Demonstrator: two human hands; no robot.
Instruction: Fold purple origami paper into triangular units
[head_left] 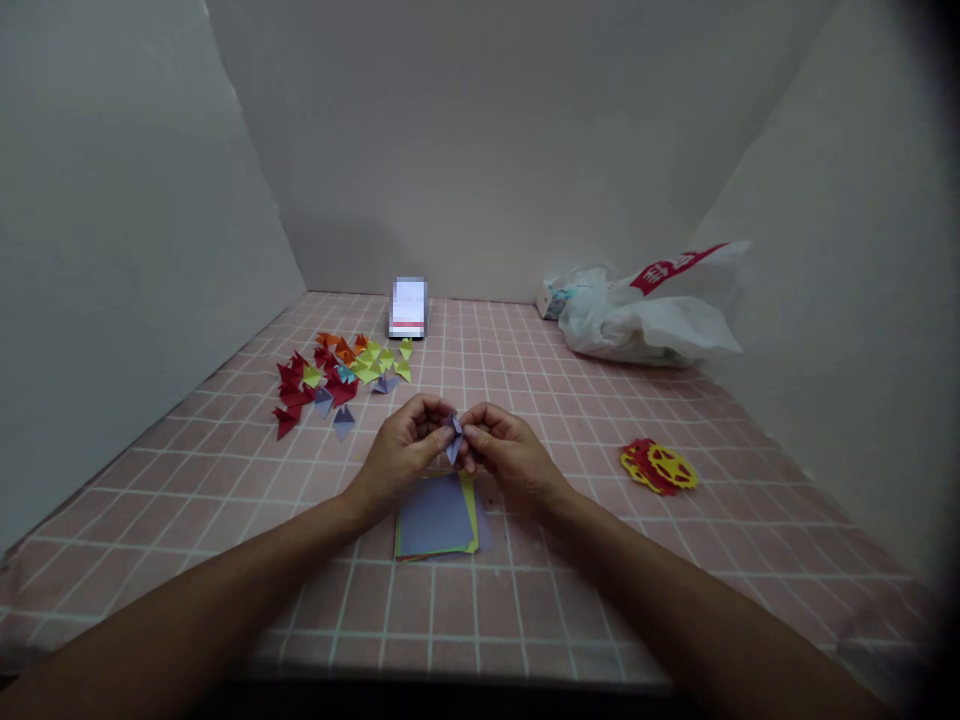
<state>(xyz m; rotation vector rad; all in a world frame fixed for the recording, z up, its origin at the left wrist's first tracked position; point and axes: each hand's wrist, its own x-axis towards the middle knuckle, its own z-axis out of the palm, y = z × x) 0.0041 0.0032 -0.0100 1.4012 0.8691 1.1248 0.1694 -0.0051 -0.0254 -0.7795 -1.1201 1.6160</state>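
Note:
Between my two hands is a small folded piece of purple origami paper (453, 440), held up over the table. My left hand (409, 445) pinches it from the left with thumb and fingers. From the right, my right hand (510, 450) grips its other edge with closed fingertips. Just below my hands lies a stack of square origami paper (436, 515), purple on top with yellow and green edges showing. To the left is a cluster of small folded paper pieces (341, 385) in red, orange, yellow, blue and purple.
A phone (408, 308) with a lit screen stands at the back. A white plastic bag (652, 320) with red print and a small box (551, 300) sit back right. Red and yellow cut-out discs (660, 467) lie to the right on the checked tablecloth (555, 610). Pale walls enclose the table.

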